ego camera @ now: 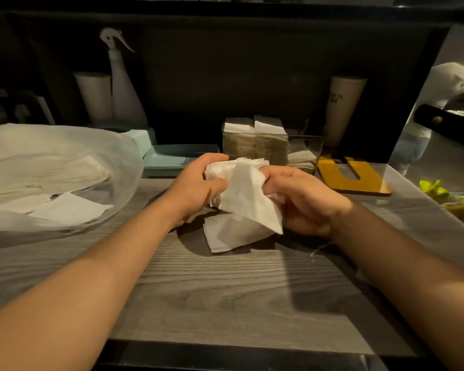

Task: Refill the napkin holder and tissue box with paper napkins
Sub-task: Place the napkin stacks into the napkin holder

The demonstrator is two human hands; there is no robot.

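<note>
Both hands meet over the middle of the table [225,298], sharing one bundle of white paper napkins [245,194]. Left hand [198,180] grips the stacked end, fingers curled over the top edge and thumb pressed against the near face. Right hand [303,199] pinches the loose outer sheets, thumb on top, fingers curled beneath. Lower sheets of the bundle droop and touch the grey wood-grain surface just under the hands.

Directly behind the hands stands a clear napkin holder [273,148]: its left part is packed with upright napkins that rise above the rim; its right part holds only a low pile. Left of it sits a pale blue tray [172,159], with a pale blue box [142,137] partly hidden behind a bag. That translucent plastic bag [59,167] lies at the far left, holding more napkins, a few sheets spilling from its mouth.

Right of the holder lies a flat yellow board [356,178] with a slot cut in it. Along the dark back wall stand a white spray bottle [123,87], a white cup [94,95] and a beige cup [343,108] with printed lettering too small to read.
</note>
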